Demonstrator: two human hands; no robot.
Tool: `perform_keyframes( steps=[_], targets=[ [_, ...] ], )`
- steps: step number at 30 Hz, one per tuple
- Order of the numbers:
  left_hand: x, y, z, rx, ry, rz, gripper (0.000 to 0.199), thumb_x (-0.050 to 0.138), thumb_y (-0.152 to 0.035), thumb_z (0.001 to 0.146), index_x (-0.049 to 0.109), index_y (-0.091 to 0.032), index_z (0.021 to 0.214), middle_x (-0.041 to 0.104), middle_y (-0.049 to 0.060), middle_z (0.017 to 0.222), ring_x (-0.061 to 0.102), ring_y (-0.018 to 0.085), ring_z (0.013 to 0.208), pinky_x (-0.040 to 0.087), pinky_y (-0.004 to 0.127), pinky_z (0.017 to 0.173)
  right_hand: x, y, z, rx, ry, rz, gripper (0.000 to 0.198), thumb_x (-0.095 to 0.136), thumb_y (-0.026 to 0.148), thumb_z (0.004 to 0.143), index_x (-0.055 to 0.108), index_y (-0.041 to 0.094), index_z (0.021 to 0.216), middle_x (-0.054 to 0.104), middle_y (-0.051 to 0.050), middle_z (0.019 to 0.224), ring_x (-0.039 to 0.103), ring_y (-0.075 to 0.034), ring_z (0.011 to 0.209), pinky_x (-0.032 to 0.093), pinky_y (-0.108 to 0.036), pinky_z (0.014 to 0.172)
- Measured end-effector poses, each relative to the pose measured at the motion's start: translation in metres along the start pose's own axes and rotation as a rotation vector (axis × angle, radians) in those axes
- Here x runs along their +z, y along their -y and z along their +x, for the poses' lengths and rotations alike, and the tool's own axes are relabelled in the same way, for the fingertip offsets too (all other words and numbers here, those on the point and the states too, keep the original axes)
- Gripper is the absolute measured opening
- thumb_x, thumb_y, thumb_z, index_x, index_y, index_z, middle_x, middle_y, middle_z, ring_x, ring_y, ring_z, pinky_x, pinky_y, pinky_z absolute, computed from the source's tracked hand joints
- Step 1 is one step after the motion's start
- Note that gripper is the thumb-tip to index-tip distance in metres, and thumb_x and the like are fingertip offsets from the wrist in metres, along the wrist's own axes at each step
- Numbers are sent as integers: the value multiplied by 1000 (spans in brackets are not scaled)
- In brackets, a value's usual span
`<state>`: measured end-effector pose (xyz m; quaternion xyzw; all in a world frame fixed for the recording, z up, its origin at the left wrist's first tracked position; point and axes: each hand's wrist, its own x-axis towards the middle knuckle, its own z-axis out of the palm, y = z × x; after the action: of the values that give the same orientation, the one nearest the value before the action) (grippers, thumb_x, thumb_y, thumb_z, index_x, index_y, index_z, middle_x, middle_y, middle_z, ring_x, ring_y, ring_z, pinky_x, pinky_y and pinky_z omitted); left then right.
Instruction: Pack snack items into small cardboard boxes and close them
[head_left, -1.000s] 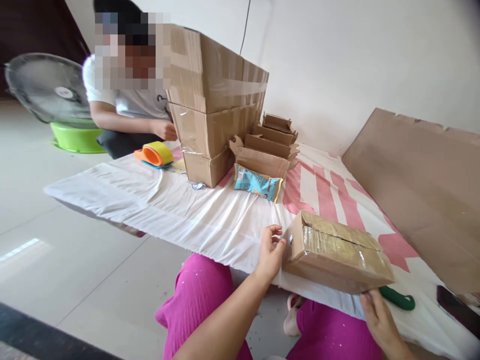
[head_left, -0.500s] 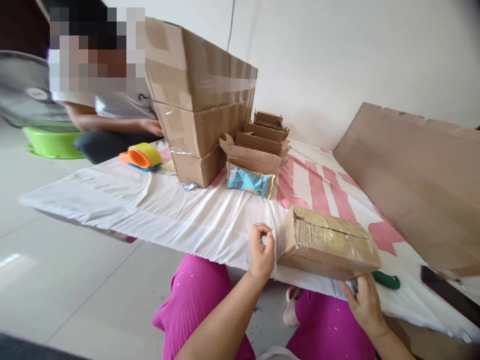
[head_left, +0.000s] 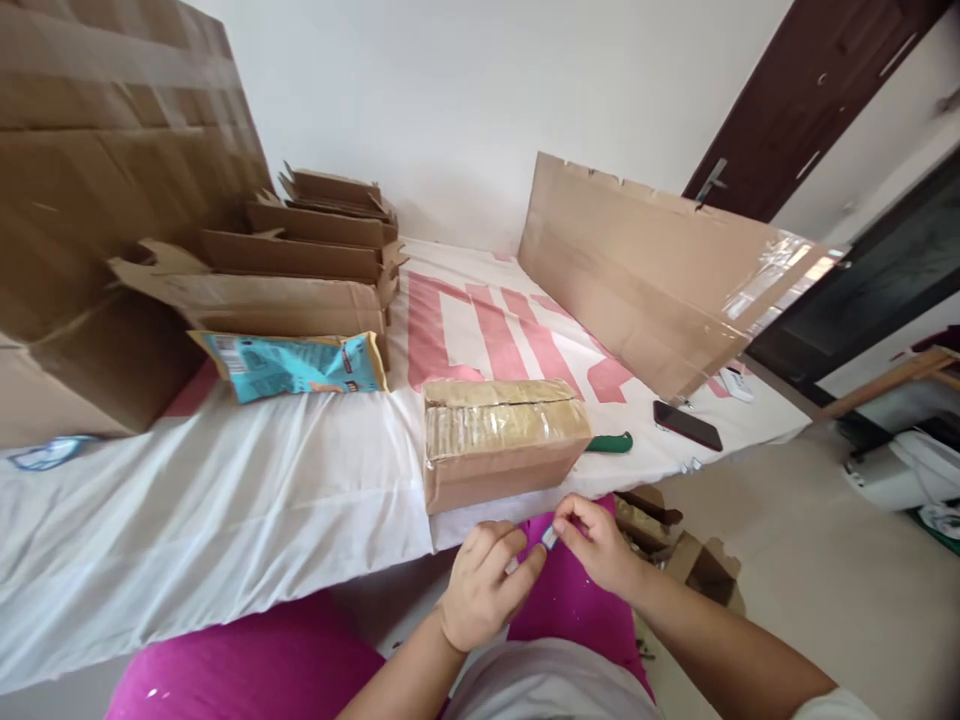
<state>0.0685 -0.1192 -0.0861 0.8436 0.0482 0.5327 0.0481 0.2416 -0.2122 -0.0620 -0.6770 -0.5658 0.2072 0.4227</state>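
In front of my lap, my right hand (head_left: pixel 596 545) pinches a small whitish-blue piece (head_left: pixel 549 537), too small to name. My left hand (head_left: pixel 487 575) is closed beside it, fingers curled and its tips close to the piece. A whitish bit shows among the left fingers, but I cannot make out what it is. Just beyond both hands, a taped cardboard box (head_left: pixel 506 480) rests on the table's near edge, touched by neither hand. A green handle (head_left: pixel 611 442) sticks out from behind the box's right end.
A white cloth with red shapes covers the table (head_left: pixel 300 490). Open cartons (head_left: pixel 300 290) and a blue packet (head_left: pixel 300 367) are left of the box, by stacked large boxes (head_left: pixel 112 200). A cardboard panel (head_left: pixel 630 270) and a phone (head_left: pixel 686 425) lie to the right.
The view has swung right, so the other person is out of sight. My hands have left the box's edge and come together in front of it, with the small piece now visible.
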Motion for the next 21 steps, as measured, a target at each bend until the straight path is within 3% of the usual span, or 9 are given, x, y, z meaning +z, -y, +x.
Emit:
perform_keyframes(
  steps=[3, 5, 6, 9, 11, 14, 17, 19, 21],
  targets=[
    [2, 5, -1, -77, -23, -39, 19, 59, -8, 81, 63, -20, 96, 61, 5, 83, 58, 18, 84, 48, 30, 73, -36, -39, 15, 45, -227, -174, 33, 46, 48, 90, 57, 20, 77, 63, -2, 71, 56, -15, 67, 47, -27, 64],
    [2, 7, -1, -107, -34, -68, 19, 59, -6, 80, 61, -19, 95, 60, 6, 84, 57, 18, 83, 49, 30, 73, -76, -70, 27, 209, -488, -458, 38, 41, 51, 88, 59, 19, 80, 64, -3, 74, 56, -17, 68, 48, -29, 66],
    [2, 7, -1, -117, -35, -79, 20, 58, -5, 80, 60, -19, 94, 60, 6, 85, 57, 18, 83, 49, 30, 73, -99, -85, 32, 273, -556, -520, 39, 40, 51, 87, 61, 18, 80, 65, -5, 76, 56, -18, 70, 47, -32, 68],
    [1, 7, -1, -136, -22, -107, 22, 55, -4, 80, 59, -19, 96, 60, 6, 87, 57, 18, 84, 50, 31, 74, -161, -117, 41, 403, -635, -649, 36, 49, 48, 80, 62, 18, 67, 62, -9, 71, 53, -22, 73, 44, -38, 75],
    [1, 7, -1, -146, -19, -113, 23, 55, -4, 81, 59, -19, 97, 60, 7, 88, 58, 18, 84, 50, 31, 74, -189, -129, 39, 480, -637, -726, 30, 57, 44, 73, 63, 18, 59, 60, -9, 69, 52, -24, 77, 41, -41, 79],
    [-2, 9, 0, -127, -54, -85, 24, 56, -3, 79, 60, -18, 97, 60, 7, 90, 58, 18, 86, 51, 31, 75, -207, -138, 34, 552, -623, -812, 24, 62, 39, 70, 67, 17, 61, 61, -12, 77, 51, -27, 87, 38, -44, 84],
    [-7, 15, -1, -104, -172, 33, 25, 62, -2, 74, 60, -18, 94, 58, 8, 95, 57, 21, 93, 50, 33, 79, -206, -141, 36, 554, -636, -872, 26, 61, 34, 71, 72, 14, 85, 62, -17, 102, 48, -32, 103, 35, -47, 89],
    [-12, 24, -2, -138, -289, 133, 30, 66, -3, 70, 60, -19, 94, 55, 8, 100, 54, 23, 100, 48, 35, 84, -199, -136, 44, 471, -643, -884, 31, 58, 30, 73, 69, 14, 98, 61, -18, 111, 46, -32, 108, 34, -48, 93],
    [-17, 37, -3, -236, -406, 169, 39, 68, -6, 70, 58, -20, 104, 51, 8, 109, 50, 25, 110, 44, 40, 93, -186, -123, 54, 284, -622, -830, 30, 54, 31, 77, 67, 16, 99, 63, -15, 107, 50, -30, 104, 37, -47, 94]
  ],
)
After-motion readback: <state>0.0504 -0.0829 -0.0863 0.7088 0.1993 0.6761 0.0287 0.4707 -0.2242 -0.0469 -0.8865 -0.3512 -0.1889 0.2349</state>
